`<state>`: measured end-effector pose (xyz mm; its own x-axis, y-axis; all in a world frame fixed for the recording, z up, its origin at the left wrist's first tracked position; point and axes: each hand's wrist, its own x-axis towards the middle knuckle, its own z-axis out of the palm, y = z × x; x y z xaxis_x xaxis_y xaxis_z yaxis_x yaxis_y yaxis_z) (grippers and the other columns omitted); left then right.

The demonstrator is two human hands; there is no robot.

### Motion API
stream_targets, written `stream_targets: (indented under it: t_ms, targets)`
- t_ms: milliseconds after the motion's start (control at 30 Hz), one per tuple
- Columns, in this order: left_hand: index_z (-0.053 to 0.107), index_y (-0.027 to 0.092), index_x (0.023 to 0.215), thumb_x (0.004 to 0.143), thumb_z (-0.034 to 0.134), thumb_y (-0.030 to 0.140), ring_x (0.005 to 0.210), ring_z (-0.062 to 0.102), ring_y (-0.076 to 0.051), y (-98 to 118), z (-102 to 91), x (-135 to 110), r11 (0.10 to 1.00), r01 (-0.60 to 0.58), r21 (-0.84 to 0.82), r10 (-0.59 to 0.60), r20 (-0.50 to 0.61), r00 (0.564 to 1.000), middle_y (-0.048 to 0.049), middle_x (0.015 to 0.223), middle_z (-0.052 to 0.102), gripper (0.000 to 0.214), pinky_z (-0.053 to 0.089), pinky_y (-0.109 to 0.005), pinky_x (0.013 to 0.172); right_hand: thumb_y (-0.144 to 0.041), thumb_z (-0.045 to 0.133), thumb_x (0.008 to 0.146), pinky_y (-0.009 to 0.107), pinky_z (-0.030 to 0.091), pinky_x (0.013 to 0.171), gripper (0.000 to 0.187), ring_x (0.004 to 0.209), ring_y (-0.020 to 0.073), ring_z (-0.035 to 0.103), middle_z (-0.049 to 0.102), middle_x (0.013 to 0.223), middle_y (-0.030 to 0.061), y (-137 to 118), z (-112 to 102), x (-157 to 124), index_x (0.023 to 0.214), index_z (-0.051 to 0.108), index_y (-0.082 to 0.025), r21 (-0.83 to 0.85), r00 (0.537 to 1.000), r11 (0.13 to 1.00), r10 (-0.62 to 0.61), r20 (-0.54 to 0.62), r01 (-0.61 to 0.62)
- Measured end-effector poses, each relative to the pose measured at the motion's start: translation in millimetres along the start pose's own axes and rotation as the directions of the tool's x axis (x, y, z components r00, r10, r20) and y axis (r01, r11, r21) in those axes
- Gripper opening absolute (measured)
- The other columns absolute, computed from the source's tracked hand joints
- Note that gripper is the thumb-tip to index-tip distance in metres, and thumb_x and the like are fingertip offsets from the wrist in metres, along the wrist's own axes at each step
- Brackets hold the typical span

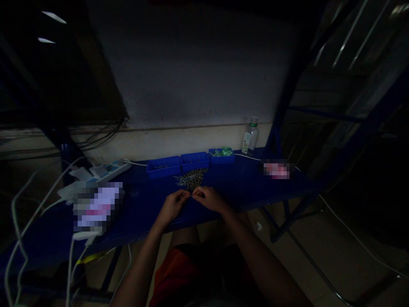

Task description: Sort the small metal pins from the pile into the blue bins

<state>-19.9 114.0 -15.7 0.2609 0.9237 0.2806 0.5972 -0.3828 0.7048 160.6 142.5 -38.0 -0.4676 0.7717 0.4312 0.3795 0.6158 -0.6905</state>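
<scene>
My left hand (pixel 175 204) and my right hand (pixel 209 198) meet fingertip to fingertip over the near side of the blue table. Both are closed in a pinch. A thin, pale, pin-like piece (pixel 191 195) shows between the fingertips, too small to make out fully. Just beyond the fingers lies a pile of small metal parts (pixel 194 178). Slender silvery pins (pixel 184 180) stick out on its left, and darker, brassy-looking pieces make up the rest.
Behind the pile stand a left blue bin (pixel 163 172) and a middle blue bin (pixel 194 164), with small parts inside. The right blue bin (pixel 221 159) holds green clear plastic. A bottle (pixel 251 138), a power strip (pixel 110 170) with cables and two blurred-out objects lie around the table (pixel 143 213).
</scene>
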Motion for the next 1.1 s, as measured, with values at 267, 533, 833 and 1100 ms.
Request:
stream_targets:
  t_ms: [267, 533, 833, 1100]
  targets:
    - [0.056, 0.017, 0.108, 0.078, 0.051, 0.039, 0.076, 0.059, -0.017, -4.2, 4.1, 3.3, 0.999, 0.028, -0.020, -0.030, -0.109, 0.994, -0.0051, 0.093, 0.065, 0.038, 0.045, -0.026, 0.069, -0.026, 0.056, 0.079, 0.022, 0.045, 0.070, 0.012, 0.077, 0.0125, 0.062, 0.066, 0.083, 0.0009, 2.9, 0.4, -0.8, 0.089, 0.060, -0.019, 0.067, 0.997, 0.996, 0.060, -0.044, -0.057]
    - [0.065, 0.017, 0.089, 0.082, 0.045, 0.041, 0.075, 0.059, -0.017, 7.7, 2.2, -1.7, 0.999, -0.038, 0.035, 0.035, 0.075, 0.997, -0.0041, 0.084, 0.067, 0.032, 0.044, -0.025, 0.068, -0.022, 0.055, 0.079, 0.021, 0.045, 0.070, 0.008, 0.075, 0.0116, 0.061, 0.065, 0.081, 0.0005, 0.0, -0.2, -1.7, 0.085, 0.059, -0.019, 0.026, 0.998, 0.999, 0.044, -0.053, -0.043]
    - [0.065, 0.017, 0.088, 0.081, 0.046, 0.040, 0.074, 0.059, -0.017, 10.7, 1.5, -2.6, 0.995, -0.060, 0.074, 0.055, 0.065, 0.996, -0.0043, 0.083, 0.067, 0.030, 0.042, -0.024, 0.067, -0.019, 0.056, 0.078, 0.021, 0.043, 0.072, 0.009, 0.077, 0.0116, 0.060, 0.065, 0.083, -0.0007, -1.8, -0.1, -1.7, 0.085, 0.062, -0.020, -0.030, 1.000, 0.999, 0.015, -0.007, -0.015]
    - [0.061, 0.016, 0.075, 0.080, 0.048, 0.041, 0.063, 0.054, -0.014, 5.0, 3.6, -1.5, 0.998, -0.025, 0.056, 0.023, 0.045, 0.999, -0.0007, 0.068, 0.061, 0.028, 0.038, -0.021, 0.057, -0.012, 0.050, 0.082, 0.022, 0.040, 0.079, 0.018, 0.085, 0.0115, 0.058, 0.064, 0.089, -0.0006, -4.3, -3.6, -1.5, 0.089, 0.064, -0.021, -0.053, 0.996, 0.996, -0.066, 0.057, 0.069]
